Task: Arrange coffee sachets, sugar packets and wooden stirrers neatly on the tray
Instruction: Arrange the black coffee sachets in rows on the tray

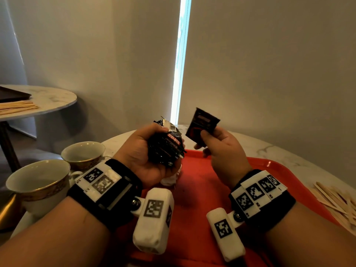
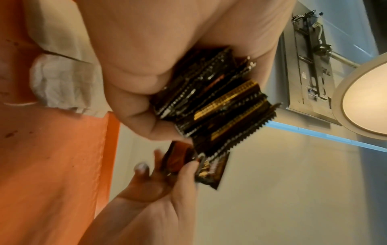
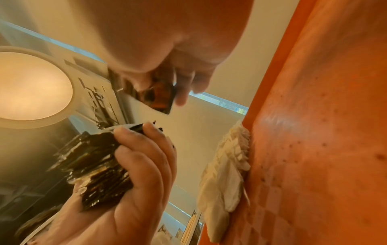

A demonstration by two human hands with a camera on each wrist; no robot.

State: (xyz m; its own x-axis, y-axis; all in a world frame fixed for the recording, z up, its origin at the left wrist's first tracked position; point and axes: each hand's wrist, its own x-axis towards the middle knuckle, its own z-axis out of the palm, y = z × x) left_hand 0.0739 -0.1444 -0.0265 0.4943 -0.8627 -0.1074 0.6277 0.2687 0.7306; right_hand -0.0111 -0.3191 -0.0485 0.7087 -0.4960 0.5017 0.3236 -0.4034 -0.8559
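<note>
Above the red tray (image 1: 200,182), my left hand (image 1: 146,151) grips a thick stack of black coffee sachets (image 1: 167,145), whose serrated edges (image 2: 217,106) fan out past the fingers. Just to its right, my right hand (image 1: 217,147) pinches a single black sachet (image 1: 202,126) between thumb and fingers, held upright and apart from the stack. The same single sachet (image 3: 157,96) shows in the right wrist view above the stack (image 3: 94,169). White sugar packets (image 1: 171,180) lie on the tray under my left hand, partly hidden. Wooden stirrers (image 1: 337,201) lie on the table right of the tray.
Two gold-rimmed cups (image 1: 38,182) (image 1: 82,153) stand left of the tray on the marble table (image 1: 269,149). A second round table (image 1: 48,101) at far left carries more stirrers (image 1: 17,106) and a dark tray (image 1: 11,93).
</note>
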